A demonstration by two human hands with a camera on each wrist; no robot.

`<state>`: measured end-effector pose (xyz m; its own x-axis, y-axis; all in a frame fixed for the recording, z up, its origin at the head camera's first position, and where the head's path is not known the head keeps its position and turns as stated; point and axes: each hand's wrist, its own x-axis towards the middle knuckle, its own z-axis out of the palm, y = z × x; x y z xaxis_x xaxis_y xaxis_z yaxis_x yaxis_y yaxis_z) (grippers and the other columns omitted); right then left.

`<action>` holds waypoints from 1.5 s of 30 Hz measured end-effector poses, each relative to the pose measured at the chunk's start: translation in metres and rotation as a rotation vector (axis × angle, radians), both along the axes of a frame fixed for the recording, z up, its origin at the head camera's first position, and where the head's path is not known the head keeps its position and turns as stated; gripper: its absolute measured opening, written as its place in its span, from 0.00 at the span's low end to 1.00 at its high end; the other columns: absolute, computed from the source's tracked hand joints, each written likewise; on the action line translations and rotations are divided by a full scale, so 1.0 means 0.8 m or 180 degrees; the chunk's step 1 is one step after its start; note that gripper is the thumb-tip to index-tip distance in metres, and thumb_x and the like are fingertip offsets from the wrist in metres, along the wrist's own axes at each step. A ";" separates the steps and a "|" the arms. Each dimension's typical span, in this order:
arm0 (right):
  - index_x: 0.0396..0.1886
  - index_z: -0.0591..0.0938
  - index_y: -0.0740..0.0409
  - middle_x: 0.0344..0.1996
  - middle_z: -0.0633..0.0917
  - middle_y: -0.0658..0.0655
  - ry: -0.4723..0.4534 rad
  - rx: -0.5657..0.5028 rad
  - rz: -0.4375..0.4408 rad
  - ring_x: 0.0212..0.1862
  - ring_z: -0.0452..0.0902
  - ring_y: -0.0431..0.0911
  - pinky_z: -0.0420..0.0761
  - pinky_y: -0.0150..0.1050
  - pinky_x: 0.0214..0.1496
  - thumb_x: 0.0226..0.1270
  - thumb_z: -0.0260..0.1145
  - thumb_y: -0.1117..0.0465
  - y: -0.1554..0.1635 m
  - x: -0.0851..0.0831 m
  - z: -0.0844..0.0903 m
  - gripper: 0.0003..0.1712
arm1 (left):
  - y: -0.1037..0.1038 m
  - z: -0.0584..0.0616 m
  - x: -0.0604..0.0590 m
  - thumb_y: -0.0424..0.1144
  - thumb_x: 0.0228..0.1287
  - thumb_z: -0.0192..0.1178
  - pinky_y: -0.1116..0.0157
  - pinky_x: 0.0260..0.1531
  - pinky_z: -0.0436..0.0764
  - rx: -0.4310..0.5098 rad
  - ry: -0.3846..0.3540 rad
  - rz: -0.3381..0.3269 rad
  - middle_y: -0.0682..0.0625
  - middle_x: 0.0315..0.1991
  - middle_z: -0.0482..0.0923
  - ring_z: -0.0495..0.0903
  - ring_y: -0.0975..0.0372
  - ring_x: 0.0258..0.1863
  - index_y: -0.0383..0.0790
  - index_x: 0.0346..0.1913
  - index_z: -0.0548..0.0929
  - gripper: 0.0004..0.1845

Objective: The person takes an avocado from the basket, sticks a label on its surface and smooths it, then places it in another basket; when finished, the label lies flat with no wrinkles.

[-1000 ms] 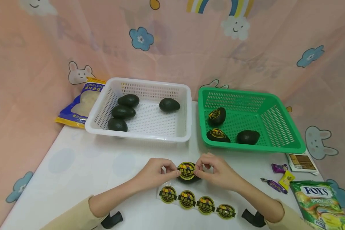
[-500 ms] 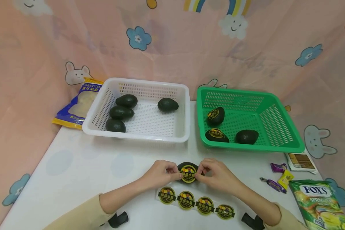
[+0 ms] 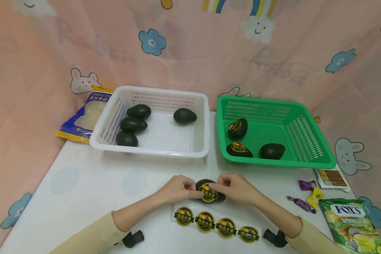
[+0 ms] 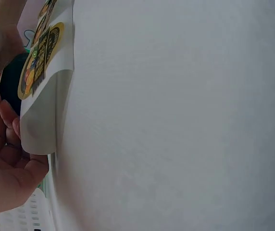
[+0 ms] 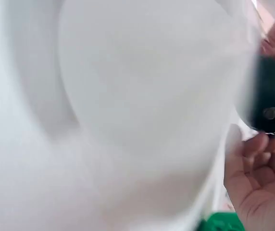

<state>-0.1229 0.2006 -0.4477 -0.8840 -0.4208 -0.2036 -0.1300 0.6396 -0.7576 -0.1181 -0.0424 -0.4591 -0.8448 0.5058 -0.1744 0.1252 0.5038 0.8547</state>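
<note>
A dark avocado [image 3: 221, 197] lies between both hands at the front middle of the table. On its upper face is a round black-and-gold fruit sticker [image 3: 209, 194]. My left hand [image 3: 178, 189] grips the left end, its thumb at the sticker's left edge. From the right, my right hand [image 3: 239, 189] holds the other end, with its thumb pressing the sticker's upper right part. In the right wrist view, curled fingers meet the avocado's stem end [image 5: 270, 113]. Just in front lies a clear sheet with several more stickers [image 3: 205, 221]; its near end curls up in the left wrist view.
Behind stands a white basket [image 3: 149, 149] with several avocados. Beside it, a green basket [image 3: 279, 163] contains three, two bearing visible stickers. A blue-and-yellow bag [image 3: 85, 114] leans at left; wrapped candies [image 3: 307, 185] and a green candy bag [image 3: 352, 225] lie at right.
The sticker, earlier held by its two sides over the avocado, now lies tilted on it. My right thumb has moved left and up from the sticker's right edge onto its face.
</note>
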 end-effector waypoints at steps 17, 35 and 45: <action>0.36 0.70 0.49 0.32 0.71 0.49 0.0598 -0.0425 0.0771 0.33 0.69 0.46 0.75 0.31 0.29 0.53 0.77 0.47 0.003 -0.012 -0.014 0.25 | 0.000 -0.004 0.004 0.59 0.54 0.69 0.73 0.24 0.70 -0.0267 0.1224 -0.0253 0.61 0.23 0.71 0.68 0.71 0.24 0.48 0.25 0.74 0.21; 0.53 0.74 0.64 0.43 0.82 0.55 -0.1233 -0.2388 -0.1741 0.42 0.80 0.42 0.82 0.35 0.47 0.75 0.56 0.48 0.060 0.001 0.013 0.23 | 0.019 0.037 -0.018 0.50 0.56 0.72 0.67 0.58 0.73 -0.0217 0.2208 -0.1470 0.49 0.61 0.76 0.74 0.62 0.60 0.44 0.65 0.74 0.35; 0.33 0.85 0.51 0.32 0.85 0.45 -0.1161 -0.2787 -0.1989 0.36 0.78 0.35 0.79 0.24 0.35 0.74 0.60 0.53 0.084 0.004 0.021 0.12 | 0.128 0.148 -0.119 0.53 0.59 0.69 0.70 0.52 0.74 -0.0506 0.2370 -0.1236 0.51 0.62 0.74 0.74 0.63 0.57 0.46 0.68 0.71 0.36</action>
